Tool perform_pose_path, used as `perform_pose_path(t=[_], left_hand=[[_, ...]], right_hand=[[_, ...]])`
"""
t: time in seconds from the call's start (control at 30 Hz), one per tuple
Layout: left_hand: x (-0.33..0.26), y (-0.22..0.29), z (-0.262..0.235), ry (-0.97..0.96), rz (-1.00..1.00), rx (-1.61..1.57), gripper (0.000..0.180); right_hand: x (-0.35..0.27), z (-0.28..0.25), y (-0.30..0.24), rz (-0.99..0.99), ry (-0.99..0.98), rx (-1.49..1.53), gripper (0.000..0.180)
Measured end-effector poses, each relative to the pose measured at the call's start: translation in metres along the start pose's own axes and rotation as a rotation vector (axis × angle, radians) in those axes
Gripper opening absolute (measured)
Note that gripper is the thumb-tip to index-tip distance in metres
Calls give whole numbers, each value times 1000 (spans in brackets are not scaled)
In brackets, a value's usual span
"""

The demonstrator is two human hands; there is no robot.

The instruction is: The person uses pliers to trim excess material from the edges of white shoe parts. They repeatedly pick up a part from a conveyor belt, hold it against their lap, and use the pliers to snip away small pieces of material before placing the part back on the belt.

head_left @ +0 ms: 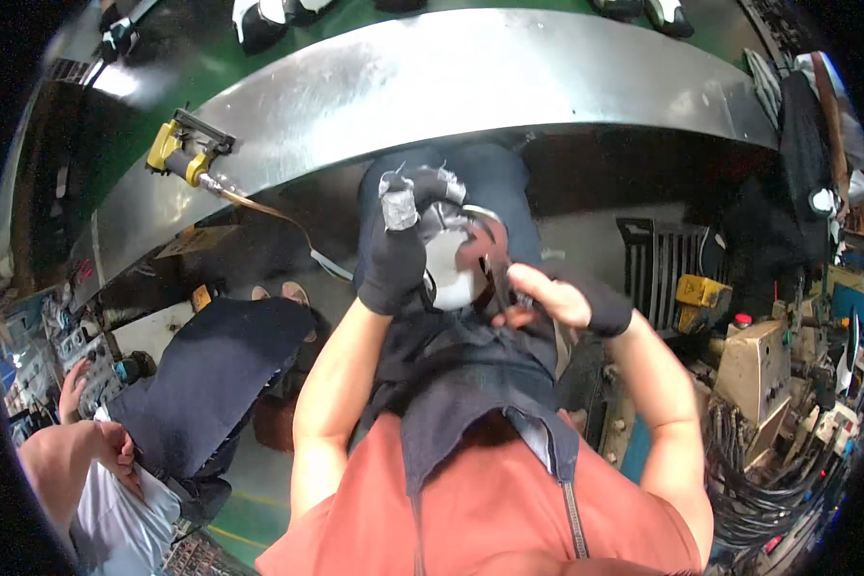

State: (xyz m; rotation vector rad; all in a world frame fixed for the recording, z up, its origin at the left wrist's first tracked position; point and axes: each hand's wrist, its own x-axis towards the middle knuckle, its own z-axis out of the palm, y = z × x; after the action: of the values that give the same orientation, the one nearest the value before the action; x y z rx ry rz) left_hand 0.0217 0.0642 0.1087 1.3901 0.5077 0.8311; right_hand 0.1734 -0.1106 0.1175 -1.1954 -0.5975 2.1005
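A white-and-dark shoe [448, 264] rests over my lap, its rounded white part facing up. My left hand [403, 230], in a dark glove with silver tape round the fingertips, grips its far left side. My right hand [552, 300] wears a dark fingerless glove. Its thumb and fingers close on a reddish-brown tool [490, 245] that lies against the right side of the shoe. Motion blurs that tool, so its exact kind is unclear. A dark apron [470, 350] lies under the work.
Beyond my knees curves a metal table [432, 72] bearing a yellow air nailer [178, 158] with a hose [278, 213]. White-and-black shoes [264, 21] line the far edge. At left a co-worker's arm [77, 456] shows. A control box [754, 365] and cables [763, 480] stand right.
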Motion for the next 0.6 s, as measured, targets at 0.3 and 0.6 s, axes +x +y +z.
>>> perform_pose_path(t=[0.3,0.6], left_hand=[[-7,11,1,7,-184,-108,48],[4,0,23,61,16,75,41]], right_hand=[[5,35,3,24,-36,442,59],[-8,63,-20,-33,261,537,46]])
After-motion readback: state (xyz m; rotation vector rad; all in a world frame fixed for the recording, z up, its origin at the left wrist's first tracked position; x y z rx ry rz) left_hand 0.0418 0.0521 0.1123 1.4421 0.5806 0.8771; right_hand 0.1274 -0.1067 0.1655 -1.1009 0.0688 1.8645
